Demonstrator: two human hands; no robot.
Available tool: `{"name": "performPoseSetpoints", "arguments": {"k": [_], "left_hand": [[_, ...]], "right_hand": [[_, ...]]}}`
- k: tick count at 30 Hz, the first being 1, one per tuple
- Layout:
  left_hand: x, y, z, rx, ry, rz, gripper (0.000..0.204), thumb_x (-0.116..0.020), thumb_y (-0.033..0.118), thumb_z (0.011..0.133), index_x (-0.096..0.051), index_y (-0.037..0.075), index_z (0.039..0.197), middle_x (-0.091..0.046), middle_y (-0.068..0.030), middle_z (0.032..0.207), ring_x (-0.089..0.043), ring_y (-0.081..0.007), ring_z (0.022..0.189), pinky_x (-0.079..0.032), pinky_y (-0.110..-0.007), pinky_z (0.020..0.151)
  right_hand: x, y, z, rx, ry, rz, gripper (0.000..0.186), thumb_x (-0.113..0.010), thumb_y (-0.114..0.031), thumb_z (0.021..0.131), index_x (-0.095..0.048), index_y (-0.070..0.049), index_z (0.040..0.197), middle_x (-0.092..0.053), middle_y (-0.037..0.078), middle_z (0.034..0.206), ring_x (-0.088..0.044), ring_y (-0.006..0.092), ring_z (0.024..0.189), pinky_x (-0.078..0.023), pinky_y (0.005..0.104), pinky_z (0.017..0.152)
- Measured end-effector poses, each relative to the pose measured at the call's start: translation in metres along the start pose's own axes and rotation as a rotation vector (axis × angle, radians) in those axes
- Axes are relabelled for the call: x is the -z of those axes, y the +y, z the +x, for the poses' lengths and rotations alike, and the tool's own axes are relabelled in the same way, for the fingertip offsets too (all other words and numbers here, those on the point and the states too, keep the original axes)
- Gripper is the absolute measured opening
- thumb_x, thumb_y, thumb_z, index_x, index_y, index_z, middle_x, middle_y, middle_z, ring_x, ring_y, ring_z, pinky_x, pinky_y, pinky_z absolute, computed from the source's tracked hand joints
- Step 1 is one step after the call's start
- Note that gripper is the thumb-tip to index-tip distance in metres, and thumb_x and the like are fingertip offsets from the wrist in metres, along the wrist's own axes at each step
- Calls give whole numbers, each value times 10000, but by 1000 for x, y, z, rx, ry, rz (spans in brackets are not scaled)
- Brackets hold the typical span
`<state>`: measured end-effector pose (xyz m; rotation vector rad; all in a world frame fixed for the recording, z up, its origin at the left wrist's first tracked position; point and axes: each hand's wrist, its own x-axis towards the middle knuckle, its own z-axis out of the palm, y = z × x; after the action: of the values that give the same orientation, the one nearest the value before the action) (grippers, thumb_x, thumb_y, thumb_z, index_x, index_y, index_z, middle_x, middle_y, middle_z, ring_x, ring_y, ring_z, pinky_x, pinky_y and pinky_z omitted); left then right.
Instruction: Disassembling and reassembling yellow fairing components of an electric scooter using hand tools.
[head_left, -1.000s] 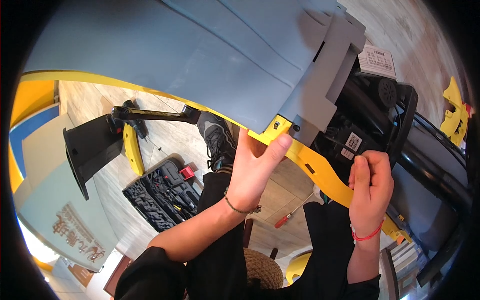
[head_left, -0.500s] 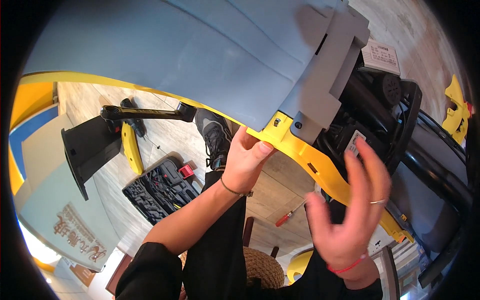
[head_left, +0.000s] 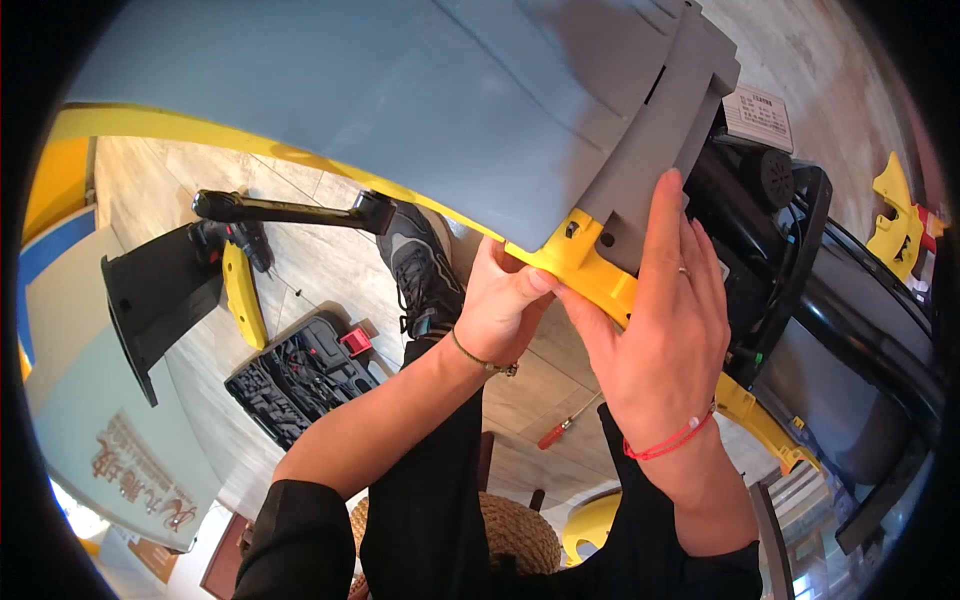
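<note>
A big blue-grey plastic shell point(head_left: 330, 110) with a yellow rim point(head_left: 590, 275) fills the top of the view. A grey panel point(head_left: 660, 130) meets the rim at its right end. My left hand point(head_left: 505, 300) pinches the yellow rim from below, thumb against its edge. My right hand point(head_left: 660, 330) lies flat, fingers stretched, over the rim and the lower end of the grey panel. A red cord circles that wrist. Neither hand holds a tool.
A black motor and frame point(head_left: 790, 230) sit right of the panel, under a white label point(head_left: 757, 117). On the tiled floor lie an open black tool case point(head_left: 300, 375), a red-handled screwdriver point(head_left: 565, 428) and loose yellow parts point(head_left: 895, 215). A black crank arm point(head_left: 290, 210) juts out at left.
My right hand, spread in the air half a second ago, has moved up and left and now presses flat on the rim and grey panel. My left hand has stayed on the rim.
</note>
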<state>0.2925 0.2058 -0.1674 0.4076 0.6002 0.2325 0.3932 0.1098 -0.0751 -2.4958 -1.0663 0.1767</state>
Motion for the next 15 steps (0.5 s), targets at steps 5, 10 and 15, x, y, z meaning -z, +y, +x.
{"name": "performPoseSetpoints", "arguments": {"k": [5, 10, 15], "left_hand": [[-1, -1, -2, 35, 29, 5, 835, -873, 265, 698, -380, 74, 1345, -542, -78, 1271, -537, -240, 1186, -438, -421, 1002], [1, -4, -3, 14, -5, 23, 827, -851, 295, 724, -369, 80, 1360, -525, -75, 1297, -518, -235, 1207, -424, -422, 1016], [6, 9, -8, 52, -31, 182, 746, -774, 282, 809, -365, 58, 1390, -511, -90, 1313, -507, -224, 1213, -420, -404, 1017]], "right_hand": [[-1, 5, -2, 43, 15, 15, 908, -803, -255, 719, -331, 88, 1415, -607, 249, 1176, -608, 403, 1038, -441, 480, 981], [0, 4, -3, 29, 27, 35, 911, -812, -245, 691, -352, 78, 1408, -628, 227, 1137, -610, 386, 1053, -434, 476, 996], [0, 1, -2, 27, 22, -8, 895, -808, -248, 697, -362, 87, 1396, -627, 226, 1121, -619, 372, 1017, -435, 479, 990]]}}
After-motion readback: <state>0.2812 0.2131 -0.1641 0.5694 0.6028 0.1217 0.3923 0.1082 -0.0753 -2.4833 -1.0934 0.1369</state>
